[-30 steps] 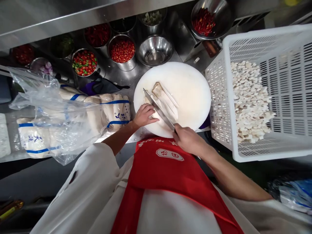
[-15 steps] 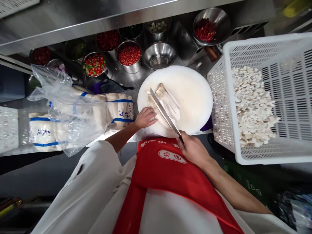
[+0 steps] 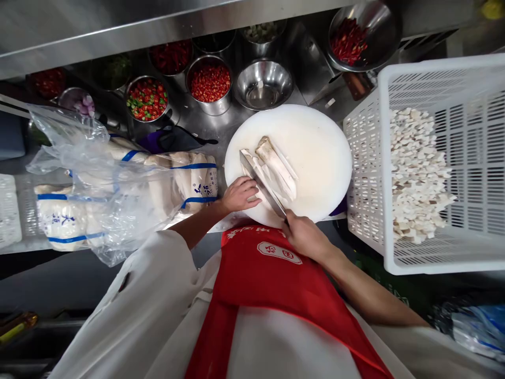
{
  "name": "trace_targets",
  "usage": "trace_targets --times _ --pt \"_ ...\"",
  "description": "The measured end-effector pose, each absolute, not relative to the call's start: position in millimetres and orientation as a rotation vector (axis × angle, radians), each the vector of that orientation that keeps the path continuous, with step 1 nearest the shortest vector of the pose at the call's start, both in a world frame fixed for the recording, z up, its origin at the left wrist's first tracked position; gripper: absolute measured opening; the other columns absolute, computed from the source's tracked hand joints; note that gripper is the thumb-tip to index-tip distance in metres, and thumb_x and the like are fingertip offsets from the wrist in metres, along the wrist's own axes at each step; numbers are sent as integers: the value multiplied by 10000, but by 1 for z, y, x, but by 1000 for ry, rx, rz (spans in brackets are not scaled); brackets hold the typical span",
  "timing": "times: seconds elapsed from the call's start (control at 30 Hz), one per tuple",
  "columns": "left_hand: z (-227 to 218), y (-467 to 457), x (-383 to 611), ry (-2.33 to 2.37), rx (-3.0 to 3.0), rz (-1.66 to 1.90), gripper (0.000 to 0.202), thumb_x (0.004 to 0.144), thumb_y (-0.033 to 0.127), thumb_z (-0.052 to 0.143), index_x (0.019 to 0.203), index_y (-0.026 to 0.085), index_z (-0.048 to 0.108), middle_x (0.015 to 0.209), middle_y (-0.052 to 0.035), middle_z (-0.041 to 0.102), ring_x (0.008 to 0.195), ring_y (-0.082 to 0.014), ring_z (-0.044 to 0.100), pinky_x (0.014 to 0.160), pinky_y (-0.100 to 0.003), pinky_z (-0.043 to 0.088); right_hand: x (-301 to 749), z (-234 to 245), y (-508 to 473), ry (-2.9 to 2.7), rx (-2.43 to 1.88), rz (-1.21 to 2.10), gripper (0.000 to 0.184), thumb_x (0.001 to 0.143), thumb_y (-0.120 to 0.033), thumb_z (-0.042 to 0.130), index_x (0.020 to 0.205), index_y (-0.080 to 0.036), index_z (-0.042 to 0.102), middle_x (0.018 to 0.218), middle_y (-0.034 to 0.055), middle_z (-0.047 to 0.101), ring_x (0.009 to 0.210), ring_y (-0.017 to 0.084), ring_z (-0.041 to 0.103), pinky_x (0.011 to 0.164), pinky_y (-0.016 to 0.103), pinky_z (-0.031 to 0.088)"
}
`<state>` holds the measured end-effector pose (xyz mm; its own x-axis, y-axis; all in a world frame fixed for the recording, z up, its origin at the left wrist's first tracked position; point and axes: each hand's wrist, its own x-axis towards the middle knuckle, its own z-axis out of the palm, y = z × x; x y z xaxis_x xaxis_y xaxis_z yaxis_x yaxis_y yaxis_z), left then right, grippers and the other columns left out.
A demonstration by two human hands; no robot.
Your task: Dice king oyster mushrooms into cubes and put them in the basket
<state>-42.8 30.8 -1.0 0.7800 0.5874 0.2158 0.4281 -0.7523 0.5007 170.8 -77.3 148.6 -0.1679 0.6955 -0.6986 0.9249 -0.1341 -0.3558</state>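
My right hand [image 3: 306, 236] is closed round the handle of a kitchen knife [image 3: 265, 185], its blade slanting up and left over a round white cutting board [image 3: 323, 158]. Under and beside the blade lie long pale slices of king oyster mushroom [image 3: 278, 167], some with brownish skin. With its fingers bent, my left hand [image 3: 240, 193] holds down the mushroom piece left of the blade, close to the steel. The hand and knife partly cover that piece.
At right stands a white plastic basket [image 3: 389, 158] with chopped mushroom [image 3: 418, 179]. Bagged mushrooms [image 3: 197, 176] lie at left. Behind the board are a steel bowl [image 3: 264, 87], a pot of chopped red chillies [image 3: 209, 83] and several other containers, under a steel shelf edge [image 3: 158, 39].
The blade has shifted slightly left across the mushroom, and the slices right of it now lie differently. My left hand stays at the piece. The view has shifted a little.
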Motion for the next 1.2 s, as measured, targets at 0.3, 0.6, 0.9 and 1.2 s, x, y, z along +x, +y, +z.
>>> trace_targets --times 0.3,0.6,0.9,1.2 --pt "-2 34 -44 740 2562 491 305 875 490 600 942 200 666 1054 -90 656 1105 -248 581 992 -460 496 178 146 -95 1868 1814 -1228 292 982 -253 385 1205 -120 518 893 125 731 808 249 687 667 300 378" --pt "8 33 -51 704 2702 417 304 875 441 607 1010 177 676 1091 -115 656 1136 -263 563 985 -450 482 187 112 -141 2130 2050 -1228 354 986 -278 351 1258 -143 532 1067 138 717 895 240 681 795 322 473" --pt "72 104 12 228 2969 -280 932 690 421 798 1484 204 362 1592 -162 256 1470 -366 235 1202 -548 165 233 129 -183 1999 2754 -1136 377 955 -451 417 1117 -165 600 730 67 684 608 222 643 581 306 463" --pt "71 147 64 60 2813 -761 1113 648 611 739 1549 236 204 1632 -89 162 1497 -336 158 1225 -481 65 249 110 -223 1563 3014 -1313 367 927 -493 431 1016 -187 613 702 55 687 543 216 620 550 300 417"
